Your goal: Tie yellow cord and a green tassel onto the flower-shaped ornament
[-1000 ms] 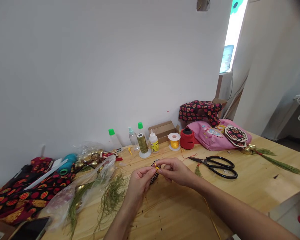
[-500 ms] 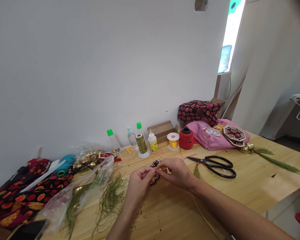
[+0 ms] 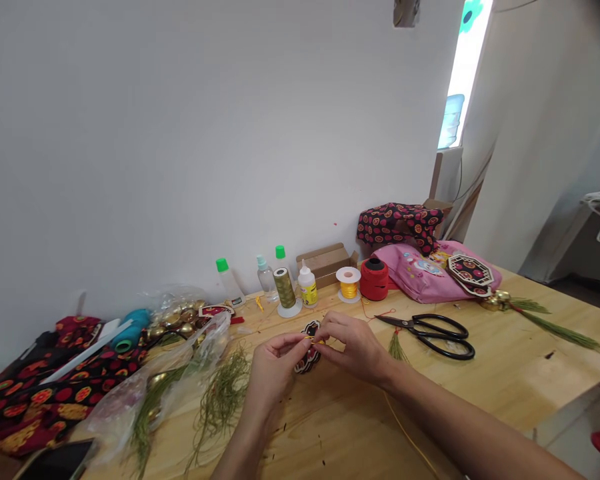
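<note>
Close together over the table's middle, both my hands pinch a thin yellow cord. The thumb and fingertips of my left hand (image 3: 275, 367) are closed on the cord at the edge of a small dark ornament (image 3: 307, 361) with a pale scalloped border. From the other side, my right hand (image 3: 350, 347) grips the yellow cord (image 3: 400, 427), whose long tail runs under my right forearm toward the front edge. My fingertips partly cover the ornament. A green tassel (image 3: 396, 347) lies just beyond my right wrist, beside black-handled scissors (image 3: 443, 333).
Along the wall stand a green thread cone (image 3: 284, 290), a glue bottle (image 3: 308, 285), a yellow cord spool (image 3: 349, 287) and a red thread cone (image 3: 375, 280). Loose green threads (image 3: 223, 393), a plastic bag (image 3: 120, 400) and patterned cloth (image 3: 25, 400) lie left. A pink bag (image 3: 410, 273) sits right.
My fingertips have come slightly closer together on the yellow cord, and my right fingers have shifted a little. The whole view has moved slightly; the table's other things stay put.
</note>
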The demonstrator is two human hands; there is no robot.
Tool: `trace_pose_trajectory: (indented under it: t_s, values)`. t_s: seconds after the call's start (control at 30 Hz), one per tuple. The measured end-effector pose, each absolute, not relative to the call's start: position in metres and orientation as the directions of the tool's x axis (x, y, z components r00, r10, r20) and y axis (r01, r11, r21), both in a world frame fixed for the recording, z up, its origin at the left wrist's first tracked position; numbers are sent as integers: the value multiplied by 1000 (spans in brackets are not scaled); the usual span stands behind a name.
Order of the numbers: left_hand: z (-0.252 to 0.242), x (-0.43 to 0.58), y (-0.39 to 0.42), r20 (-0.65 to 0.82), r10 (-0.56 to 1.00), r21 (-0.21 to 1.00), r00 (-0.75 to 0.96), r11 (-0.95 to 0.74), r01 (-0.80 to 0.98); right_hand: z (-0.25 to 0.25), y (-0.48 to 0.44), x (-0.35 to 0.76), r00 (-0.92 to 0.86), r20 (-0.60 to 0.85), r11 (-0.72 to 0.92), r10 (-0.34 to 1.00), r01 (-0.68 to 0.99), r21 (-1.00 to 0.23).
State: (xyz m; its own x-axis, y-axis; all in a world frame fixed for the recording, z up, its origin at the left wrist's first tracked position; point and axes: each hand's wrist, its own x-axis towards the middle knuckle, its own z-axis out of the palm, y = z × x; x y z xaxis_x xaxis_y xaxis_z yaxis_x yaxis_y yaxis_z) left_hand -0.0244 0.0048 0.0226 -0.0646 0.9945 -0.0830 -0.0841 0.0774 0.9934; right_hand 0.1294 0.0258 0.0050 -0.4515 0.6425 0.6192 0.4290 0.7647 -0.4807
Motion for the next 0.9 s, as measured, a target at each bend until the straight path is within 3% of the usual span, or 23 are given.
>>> trace_pose_trajectory:
  t_s: [0.2,0.37,0.53,0.63,0.7,0.77,0.83,0.9]
  values:
    - [21,-26,5,-44,999,980,-6,42,-193,7,23,128,-395,618,733,680,394,-555]
    - [20,-26,5,-7,999,986,49,15,-165,7,25,125,-348,495,594,796,299,-747]
    - [16,-24,8,9,998,992,56,-2,-123,7,27,120,-280,258,271,925,5,-963]
    - [15,-23,8,-7,1000,992,26,11,-123,13,24,123,-348,94,43,933,-151,-988]
    - [15,-24,8,-15,1000,990,-14,13,-139,19,20,132,-473,88,-46,877,-265,-963]
    - [15,-26,8,-28,999,987,-42,21,-157,27,18,148,-587,176,-48,790,-346,-937]
    - [15,-28,9,-33,998,988,-53,25,-155,36,18,169,-630,274,64,727,-334,-940]
    - [15,-29,10,-29,999,990,-44,23,-139,45,23,190,-565,288,169,773,-254,-952]
